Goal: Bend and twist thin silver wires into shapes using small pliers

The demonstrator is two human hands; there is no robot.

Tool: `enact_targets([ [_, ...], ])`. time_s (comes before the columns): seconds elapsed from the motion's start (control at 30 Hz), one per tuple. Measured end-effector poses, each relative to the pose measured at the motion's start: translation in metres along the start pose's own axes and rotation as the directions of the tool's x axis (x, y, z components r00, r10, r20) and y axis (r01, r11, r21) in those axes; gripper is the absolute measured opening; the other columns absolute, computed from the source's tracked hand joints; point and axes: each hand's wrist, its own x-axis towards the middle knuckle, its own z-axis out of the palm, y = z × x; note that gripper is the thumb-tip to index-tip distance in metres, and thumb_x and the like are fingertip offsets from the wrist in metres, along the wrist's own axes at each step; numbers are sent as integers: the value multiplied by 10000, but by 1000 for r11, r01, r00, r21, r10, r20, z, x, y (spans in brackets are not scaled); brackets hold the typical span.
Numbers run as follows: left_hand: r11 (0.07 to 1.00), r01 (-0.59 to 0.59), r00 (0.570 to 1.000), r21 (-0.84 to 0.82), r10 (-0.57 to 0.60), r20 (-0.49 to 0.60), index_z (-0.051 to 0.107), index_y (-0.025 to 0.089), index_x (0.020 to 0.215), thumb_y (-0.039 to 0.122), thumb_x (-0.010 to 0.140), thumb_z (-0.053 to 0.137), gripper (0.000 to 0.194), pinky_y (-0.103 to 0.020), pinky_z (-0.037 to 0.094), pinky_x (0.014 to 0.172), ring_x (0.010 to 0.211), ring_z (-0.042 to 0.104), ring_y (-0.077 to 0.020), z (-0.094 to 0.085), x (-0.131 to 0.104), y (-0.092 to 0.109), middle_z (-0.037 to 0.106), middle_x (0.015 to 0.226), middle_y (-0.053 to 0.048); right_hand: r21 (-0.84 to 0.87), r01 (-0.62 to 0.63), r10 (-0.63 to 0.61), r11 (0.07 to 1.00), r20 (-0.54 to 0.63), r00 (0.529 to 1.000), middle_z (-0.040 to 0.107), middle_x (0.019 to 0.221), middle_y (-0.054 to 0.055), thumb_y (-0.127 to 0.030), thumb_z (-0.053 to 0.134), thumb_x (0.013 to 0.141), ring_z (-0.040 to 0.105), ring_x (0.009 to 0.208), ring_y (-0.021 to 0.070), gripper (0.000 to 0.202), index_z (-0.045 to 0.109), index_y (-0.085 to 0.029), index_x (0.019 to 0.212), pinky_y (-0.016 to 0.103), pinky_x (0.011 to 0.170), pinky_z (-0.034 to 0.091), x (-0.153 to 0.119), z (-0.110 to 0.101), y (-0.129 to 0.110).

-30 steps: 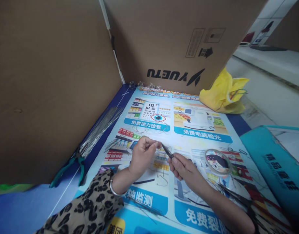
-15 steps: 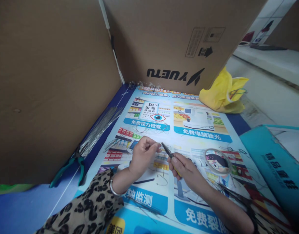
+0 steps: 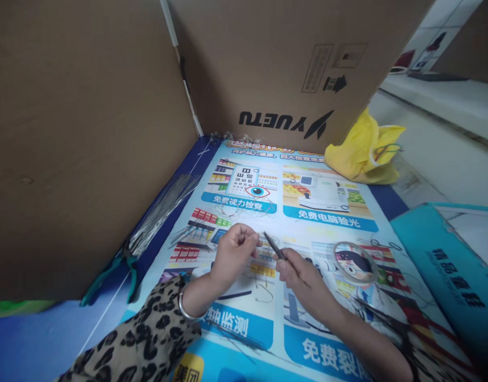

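My left hand (image 3: 236, 253), with a silver bangle at the wrist, is closed in a pinch over the printed poster (image 3: 325, 231). What its fingertips hold is too small to make out. My right hand (image 3: 301, 276) is wrapped round slim dark pliers (image 3: 273, 245), whose tip points up and left, close beside the left fingertips. Thin bent wires (image 3: 263, 289) lie on the poster below the hands. More fine wires (image 3: 233, 208) lie above them.
Green-handled pliers (image 3: 128, 260) and a wire bundle (image 3: 160, 212) lie at left by the cardboard wall (image 3: 88, 148). At right are a tape roll (image 3: 374, 270), scissors (image 3: 391, 321), a turquoise box (image 3: 438, 265) and a yellow bag (image 3: 355, 154).
My right hand has turned slightly round the pliers, and the yellow handle end seen before is now hidden. My left hand has barely moved.
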Motion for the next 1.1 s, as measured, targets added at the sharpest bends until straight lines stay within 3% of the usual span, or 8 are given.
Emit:
enact_targets([
  [0.33, 988, 50, 999, -145, -49, 10, 500, 144, 757, 307, 789, 584, 186, -188, 417, 505, 474, 530, -67, 2, 0, -1, 615, 655, 3, -214, 49, -66, 976, -75, 995, 594, 862, 40, -452, 339, 902, 557, 774, 172, 304, 486, -201, 990, 291, 657, 420, 0, 1, 0],
  [0.57, 996, 48, 997, -70, -44, 61, 506, 146, 763, 296, 799, 572, 168, -185, 423, 523, 491, 532, -65, 3, -3, -1, 615, 658, 6, -288, 88, -120, 953, -95, 988, 606, 880, 67, -429, 320, 910, 573, 798, 190, 309, 496, -190, 997, 298, 655, 433, 1, 1, 1],
  [0.9, 997, 73, 990, -16, -71, 118, 547, 142, 782, 304, 807, 551, 164, -181, 439, 517, 491, 547, -69, 3, -2, -3, 600, 649, 10, -318, 54, -88, 947, -94, 992, 607, 816, 53, -424, 318, 910, 575, 741, 186, 309, 512, -187, 955, 290, 613, 422, 4, 2, 6],
  [1.1, 994, 109, 988, -20, -106, 114, 552, 136, 752, 309, 787, 564, 177, -189, 452, 504, 464, 549, -76, 4, -3, -2, 601, 621, 7, -331, 107, -149, 937, -102, 984, 608, 878, 64, -402, 327, 912, 578, 802, 188, 297, 510, -186, 1001, 289, 643, 436, 3, 1, 3],
])
